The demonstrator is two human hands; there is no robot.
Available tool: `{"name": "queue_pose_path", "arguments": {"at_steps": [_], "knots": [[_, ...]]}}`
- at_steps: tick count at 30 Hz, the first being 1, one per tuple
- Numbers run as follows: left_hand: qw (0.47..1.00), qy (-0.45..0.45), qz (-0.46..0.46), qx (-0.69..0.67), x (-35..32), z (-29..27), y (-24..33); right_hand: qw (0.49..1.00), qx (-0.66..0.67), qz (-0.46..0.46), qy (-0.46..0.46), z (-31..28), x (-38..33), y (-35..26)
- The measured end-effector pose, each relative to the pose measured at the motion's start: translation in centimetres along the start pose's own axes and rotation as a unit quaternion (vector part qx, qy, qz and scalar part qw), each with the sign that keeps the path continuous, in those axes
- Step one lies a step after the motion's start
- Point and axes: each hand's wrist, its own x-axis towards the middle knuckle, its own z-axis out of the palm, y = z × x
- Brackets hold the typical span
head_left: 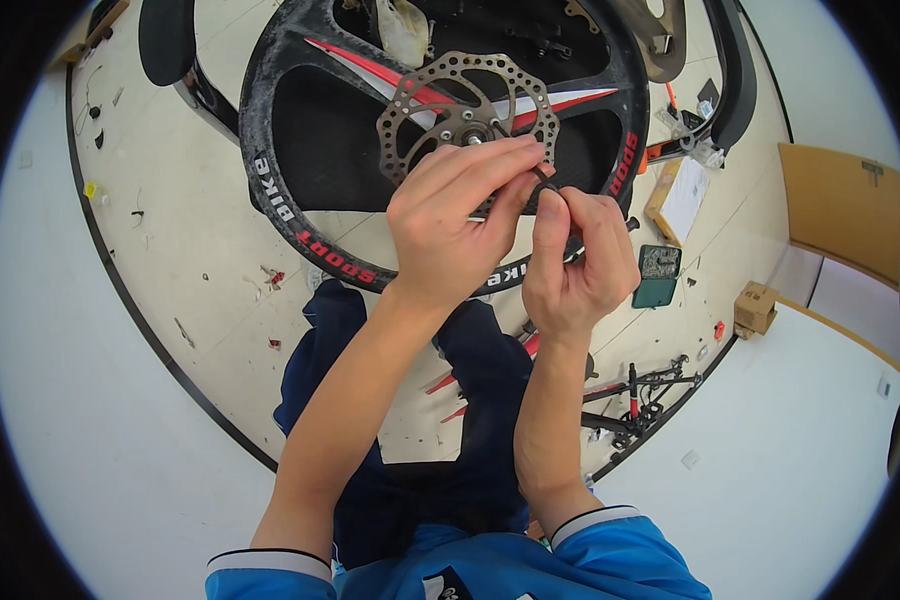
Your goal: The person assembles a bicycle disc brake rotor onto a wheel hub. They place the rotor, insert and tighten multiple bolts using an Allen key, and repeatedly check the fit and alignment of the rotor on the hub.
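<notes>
While left hand (458, 215) and right hand (582, 258) pinch a small dark piece (543, 179), 4 o'clock from wheel hub (472, 129), it looks light, stiffish. Best held by edges

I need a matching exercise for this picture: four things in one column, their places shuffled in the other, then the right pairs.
Things:
1. Perforated silver metal brake disc
2. Slim black piece
3. Small brown cardboard box
4. Bright blue fabric sleeves with white cuffs

Places:
A. At the fingertips of the bare left hand and right hand
B. At the picture's lower edge
C. At the centre of the round black bicycle wheel
D. On the pale floor, toward the picture's right

Pairs: 1-C, 2-A, 3-D, 4-B
</notes>
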Motion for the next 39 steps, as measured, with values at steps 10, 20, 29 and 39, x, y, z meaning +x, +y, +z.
{"name": "queue_pose_path", "arguments": {"at_steps": [10,20,29,39], "knots": [[1.0,-0.026,0.011,-0.011,0.0,-0.3,-0.5,0.977,0.175,0.122,0.012,0.8,-1.1,1.1],[0.999,-0.04,0.004,-0.014,0.4,-0.8,-0.6,0.98,0.112,0.158,-0.041,-2.7,1.6,-2.0],[0.999,-0.035,-0.035,-0.011,-0.2,-1.1,-1.2,0.869,0.066,-0.006,-0.49,-6.9,6.0,-10.2],[0.998,-0.068,-0.01,0.012,-0.8,-1.2,-1.4,0.848,0.101,0.002,-0.521,-8.8,7.1,-10.4]]}}
